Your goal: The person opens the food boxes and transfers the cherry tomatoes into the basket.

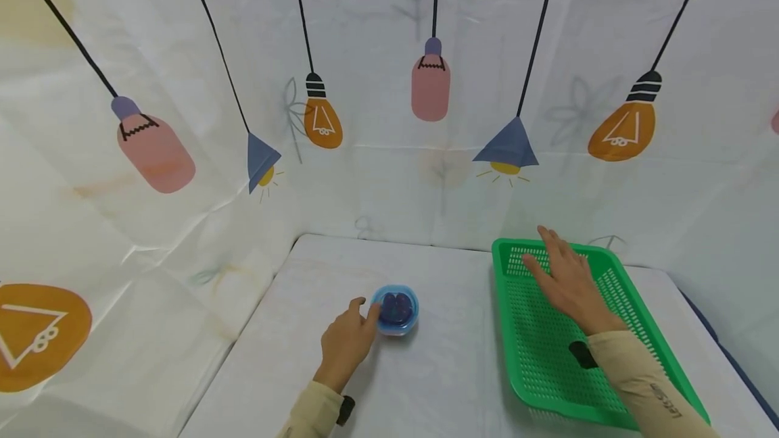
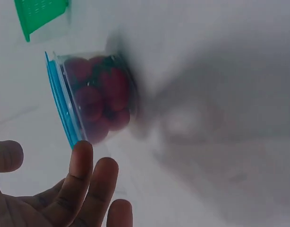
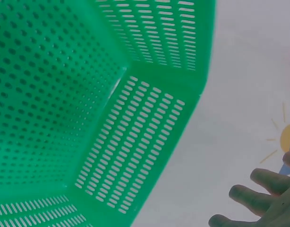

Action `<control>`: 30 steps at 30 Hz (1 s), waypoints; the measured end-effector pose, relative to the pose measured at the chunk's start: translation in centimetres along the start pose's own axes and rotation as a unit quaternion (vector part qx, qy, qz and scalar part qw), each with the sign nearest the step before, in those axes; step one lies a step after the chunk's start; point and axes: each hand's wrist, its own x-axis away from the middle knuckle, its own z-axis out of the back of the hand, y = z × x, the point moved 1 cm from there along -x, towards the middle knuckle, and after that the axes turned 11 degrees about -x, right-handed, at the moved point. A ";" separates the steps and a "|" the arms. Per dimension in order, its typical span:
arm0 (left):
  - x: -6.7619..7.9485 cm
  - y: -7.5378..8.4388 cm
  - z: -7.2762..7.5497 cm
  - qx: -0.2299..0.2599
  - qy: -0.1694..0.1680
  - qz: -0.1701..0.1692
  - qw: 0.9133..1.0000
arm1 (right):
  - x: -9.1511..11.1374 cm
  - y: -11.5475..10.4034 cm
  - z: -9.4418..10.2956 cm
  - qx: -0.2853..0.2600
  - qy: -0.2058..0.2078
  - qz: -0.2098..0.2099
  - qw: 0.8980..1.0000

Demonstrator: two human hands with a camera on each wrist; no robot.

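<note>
A small clear plastic tub (image 1: 395,311) with a blue lid (image 2: 63,101) stands on the white table. Through its wall show several round red fruits (image 2: 90,101) with bits of green, like small tomatoes. My left hand (image 1: 348,342) is just left of the tub, its fingers spread and slightly bent, fingertips close to the lid. Nothing is held in it. Over the far part of a green plastic basket (image 1: 508,330) my right hand (image 1: 569,282) hovers with fingers extended, holding nothing. In the right wrist view, its fingers (image 3: 272,182) appear beyond the basket's rim.
The perforated basket takes up the right side of the table (image 1: 453,357). Behind and to the left hangs a white sheet (image 1: 365,188) printed with lamps and bulbs. Both forearms wear beige sleeves, with a dark strap at each wrist.
</note>
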 end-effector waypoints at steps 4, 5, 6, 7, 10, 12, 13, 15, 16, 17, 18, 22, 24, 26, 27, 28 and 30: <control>0.5 -0.6 -0.6 0.089 -0.059 0.046 0.993 | -0.1 -0.6 -0.3 -0.009 0.008 0.006 1.000; 0.7 -0.7 -0.7 0.112 -0.069 0.050 0.990 | -0.2 -0.8 -0.4 -0.012 0.009 0.008 1.000; 0.7 -0.8 -0.9 0.134 -0.077 0.054 0.987 | -0.3 -1.0 -0.6 -0.015 0.010 0.010 1.000; 0.8 -0.9 -1.0 0.154 -0.083 0.056 0.983 | -0.3 -1.2 -0.8 -0.018 0.011 0.012 1.000; 1.0 -1.1 -1.4 0.210 -0.101 0.063 0.970 | -0.5 -2.0 -1.2 -0.026 0.010 0.011 1.000; 1.1 -1.2 -1.6 0.234 -0.115 0.071 0.963 | -0.5 -2.6 -1.5 -0.030 0.008 0.008 0.999; 1.2 -1.3 -1.7 0.244 -0.122 0.077 0.959 | -0.5 -2.9 -1.7 -0.032 0.006 0.004 0.999; 1.2 -1.4 -2.1 0.260 -0.134 0.086 0.952 | -0.6 -3.6 -1.9 -0.037 0.002 -0.003 0.999; 1.3 -1.3 -2.2 0.267 -0.136 0.087 0.950 | -0.6 -3.9 -2.0 -0.039 0.000 -0.006 0.999; 1.3 -1.3 -2.2 0.273 -0.138 0.088 0.948 | -0.6 -4.2 -2.1 -0.041 -0.002 -0.010 0.999; 1.3 -1.2 -2.3 0.278 -0.138 0.089 0.946 | -0.7 -4.5 -2.2 -0.044 -0.004 -0.013 0.999; 1.3 -1.2 -2.6 0.297 -0.135 0.089 0.941 | -0.9 -5.4 -2.8 -0.053 -0.005 -0.020 0.998; 1.3 -1.3 -2.8 0.304 -0.134 0.087 0.939 | -1.0 -5.8 -3.2 -0.058 -0.006 -0.021 0.998; 1.3 -1.4 -3.0 0.312 -0.132 0.083 0.937 | -1.1 -6.3 -3.7 -0.066 -0.006 -0.020 0.998; 1.3 -1.4 -3.1 0.316 -0.131 0.082 0.936 | -1.1 -6.6 -3.9 -0.069 -0.007 -0.021 0.997; 1.2 -1.4 -3.1 0.320 -0.131 0.082 0.935 | -1.1 -6.9 -4.2 -0.072 -0.009 -0.020 0.997; 1.2 -1.4 -3.2 0.328 -0.130 0.084 0.932 | -1.1 -7.5 -4.6 -0.078 -0.010 -0.019 0.997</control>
